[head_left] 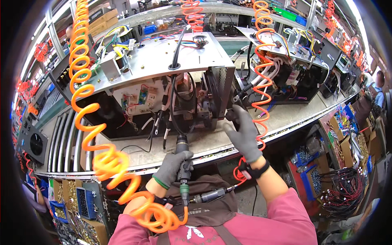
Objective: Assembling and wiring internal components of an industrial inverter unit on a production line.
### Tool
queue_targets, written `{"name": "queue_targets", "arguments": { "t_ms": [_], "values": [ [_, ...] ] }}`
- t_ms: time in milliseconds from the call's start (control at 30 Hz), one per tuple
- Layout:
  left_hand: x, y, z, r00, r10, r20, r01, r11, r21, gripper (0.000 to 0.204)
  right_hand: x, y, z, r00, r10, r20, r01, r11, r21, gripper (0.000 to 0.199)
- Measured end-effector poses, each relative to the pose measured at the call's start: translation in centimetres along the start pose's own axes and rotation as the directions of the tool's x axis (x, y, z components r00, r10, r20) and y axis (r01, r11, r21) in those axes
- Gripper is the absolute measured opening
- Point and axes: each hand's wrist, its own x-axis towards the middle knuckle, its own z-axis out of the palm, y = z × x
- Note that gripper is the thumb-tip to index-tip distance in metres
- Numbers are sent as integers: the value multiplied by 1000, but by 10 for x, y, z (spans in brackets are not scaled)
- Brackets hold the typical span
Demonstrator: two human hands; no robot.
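One pneumatic driver (185, 174) is gripped in the gloved left hand (169, 167), with the fingers closed around its body. The driver is held in front of the workbench edge, head pointed toward the chassis and tail toward the lap. An orange coiled air hose (87, 108) is connected below its green coupling (184, 190).

The gloved right hand (245, 132) is raised at the lower right corner of the chassis, thumb extended to the left and fingers partly bent. Whether a dark part at its fingertips is being pinched cannot be told. A black band (258, 169) is worn on the right wrist.

A second pneumatic tool (209, 196) is laid across the lap and is joined to a red hose (241, 169).

The open-fronted chassis (157, 61) is seated on the workbench (200, 153), directly ahead of both hands. A black cable (174, 53) is passed through its bright metal top plate; circuit boards (147, 96) are exposed inside.

A second chassis (314, 77) is placed to the right. Conveyor rollers (65, 143) and a fan unit (34, 143) are located at the left. Fastener bins are arranged below: a blue one (86, 204) at left, and another (306, 185) at right, beside a bundled wire harness (343, 190).
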Motion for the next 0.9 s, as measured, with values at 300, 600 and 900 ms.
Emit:
{"name": "queue_targets", "arguments": {
  "t_ms": [300, 600, 900],
  "values": [
    [24, 13, 13, 995, 70, -75, -71, 997, -4, 20, 38, 39, 76, 995, 71, -68, -76, 995, -71, 90],
    [19, 23, 22, 996, 23, -86, -16, 996, 82, 27, 40, 48, 80, 994, 103, -22, -104, 993, -48, 91],
    [22, 32, 25, 994, 92, -54, -82, 982, 172, 26, 38, 49, 85, 994, 83, -71, -85, 996, -24, 75]
  ]
}}
